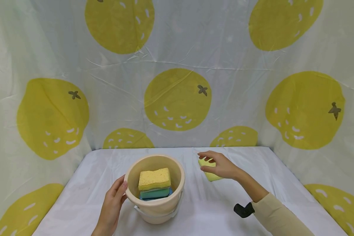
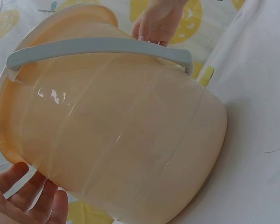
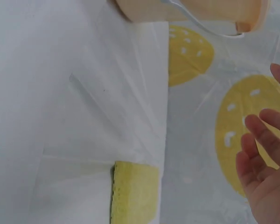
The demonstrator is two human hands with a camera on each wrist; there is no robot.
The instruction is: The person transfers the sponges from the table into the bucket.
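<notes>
A cream bucket stands upright on the white cloth, its pale handle hanging down the side. My left hand holds the bucket at its left rim, thumb at the edge and fingers against the outer wall. Inside are stacked sponges: a yellow sponge on top, a green sponge beneath it, and something blue below, mostly hidden. To the right, my right hand hovers with fingers loosely bent and nothing in them. A yellow-green sponge lies on the cloth under that hand.
The white cloth covers the table. Behind it and at both sides hangs a pale curtain printed with yellow lemons. A black strap end sticks out by the right sleeve.
</notes>
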